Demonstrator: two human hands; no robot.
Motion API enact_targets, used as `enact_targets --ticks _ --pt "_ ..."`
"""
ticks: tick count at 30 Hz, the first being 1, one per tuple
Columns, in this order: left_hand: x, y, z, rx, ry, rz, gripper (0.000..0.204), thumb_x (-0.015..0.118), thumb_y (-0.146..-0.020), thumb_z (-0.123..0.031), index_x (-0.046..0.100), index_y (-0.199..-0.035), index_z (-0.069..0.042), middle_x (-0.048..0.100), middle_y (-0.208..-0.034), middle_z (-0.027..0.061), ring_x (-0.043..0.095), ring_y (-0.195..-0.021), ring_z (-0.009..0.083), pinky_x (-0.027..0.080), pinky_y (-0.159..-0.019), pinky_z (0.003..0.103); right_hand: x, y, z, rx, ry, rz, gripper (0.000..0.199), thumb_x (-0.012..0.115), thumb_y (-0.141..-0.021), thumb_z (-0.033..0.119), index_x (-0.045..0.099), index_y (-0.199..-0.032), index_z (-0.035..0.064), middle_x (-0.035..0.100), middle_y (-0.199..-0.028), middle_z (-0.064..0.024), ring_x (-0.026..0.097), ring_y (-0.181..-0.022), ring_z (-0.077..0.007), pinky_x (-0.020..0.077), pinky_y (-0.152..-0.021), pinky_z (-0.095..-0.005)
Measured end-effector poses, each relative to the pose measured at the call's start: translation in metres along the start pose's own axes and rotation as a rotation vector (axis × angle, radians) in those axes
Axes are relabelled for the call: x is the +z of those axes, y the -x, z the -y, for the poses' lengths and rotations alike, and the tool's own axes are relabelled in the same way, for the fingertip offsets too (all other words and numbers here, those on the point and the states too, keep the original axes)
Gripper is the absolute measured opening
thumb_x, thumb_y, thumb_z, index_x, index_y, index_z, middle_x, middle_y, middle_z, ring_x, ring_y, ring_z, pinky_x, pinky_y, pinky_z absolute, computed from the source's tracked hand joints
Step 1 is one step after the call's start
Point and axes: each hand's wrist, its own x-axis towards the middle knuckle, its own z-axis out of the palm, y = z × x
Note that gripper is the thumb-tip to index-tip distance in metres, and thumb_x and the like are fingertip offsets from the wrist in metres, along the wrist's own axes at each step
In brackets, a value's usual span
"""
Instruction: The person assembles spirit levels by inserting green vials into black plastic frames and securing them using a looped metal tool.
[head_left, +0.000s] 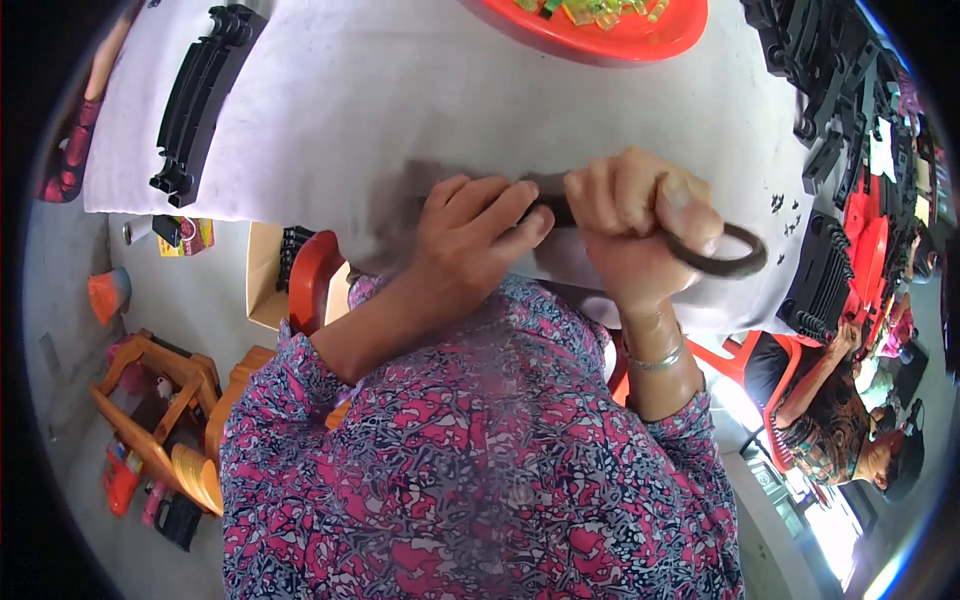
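My right hand [640,225] is closed around a dark metal tool with a looped handle [735,262] that sticks out to the right of my fist. My left hand [478,228] presses its fingers on a small dark piece at the tool's other end [548,208], at the near edge of the white-covered table [400,90]. What lies between my two hands is mostly hidden by my fingers. A grey smudge marks the cloth around my left hand.
A red tray [610,40] with yellow-green bits sits at the table's far edge. Black plastic parts lie at the left [200,95] and piled at the right [830,110]. A red chair back [310,280], wooden stool [160,400] and another person [850,440] are nearby.
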Motion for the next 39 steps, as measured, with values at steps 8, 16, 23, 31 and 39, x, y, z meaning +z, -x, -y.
enact_targets --ticks 8,16,23,31,39 --pt "-0.004 -0.008 -0.001 0.013 -0.020 -0.012 0.025 0.062 -0.073 -0.013 0.066 -0.098 -0.011 0.061 -0.106 0.0032 0.060 -0.094 0.0196 0.044 -0.084 0.038 -0.025 0.001 -0.006 -0.013 -0.451 0.020 0.041 0.043 -0.092 0.034 0.032 -0.061 0.0102 0.025 -0.055 0.0035 0.020 -0.049 -0.0105 0.0173 -0.047 -0.0300" --pt "0.000 -0.006 0.000 0.011 -0.020 -0.039 0.027 0.063 -0.071 -0.012 0.067 -0.098 -0.011 0.061 -0.106 0.0027 0.060 -0.091 0.0192 0.044 -0.083 0.038 -0.027 0.006 -0.004 -0.035 -0.450 0.057 0.040 0.042 -0.093 0.034 0.032 -0.062 0.0115 0.026 -0.055 0.0033 0.018 -0.049 -0.0100 0.0175 -0.048 -0.0304" --pt "-0.004 -0.009 -0.003 -0.017 0.016 -0.026 0.029 0.068 -0.069 -0.007 0.070 -0.097 -0.010 0.064 -0.104 0.0047 0.062 -0.089 0.0238 0.047 -0.077 0.039 -0.025 0.007 -0.006 -0.021 -0.450 0.078 0.039 0.041 -0.093 0.035 0.033 -0.062 0.0112 0.027 -0.055 0.0030 0.019 -0.050 -0.0104 0.0182 -0.049 -0.0309" --pt "-0.003 -0.006 -0.003 -0.020 -0.029 -0.022 0.028 0.063 -0.070 -0.014 0.067 -0.097 -0.012 0.061 -0.107 0.0026 0.060 -0.093 0.0199 0.044 -0.083 0.037 -0.020 0.004 -0.005 -0.011 -0.346 0.142 0.041 0.044 -0.093 0.034 0.034 -0.061 0.0107 0.029 -0.055 0.0023 0.021 -0.051 -0.0117 0.0185 -0.051 -0.0317" --pt "-0.002 -0.004 0.000 -0.003 0.017 -0.019 0.028 0.064 -0.071 -0.015 0.070 -0.098 -0.010 0.063 -0.109 0.0043 0.061 -0.097 0.0204 0.044 -0.086 0.039 -0.002 0.015 0.009 0.006 0.123 0.057 0.044 0.049 -0.090 0.036 0.032 -0.059 0.0100 0.026 -0.054 0.0020 0.025 -0.049 -0.0135 0.0224 -0.052 -0.0335"
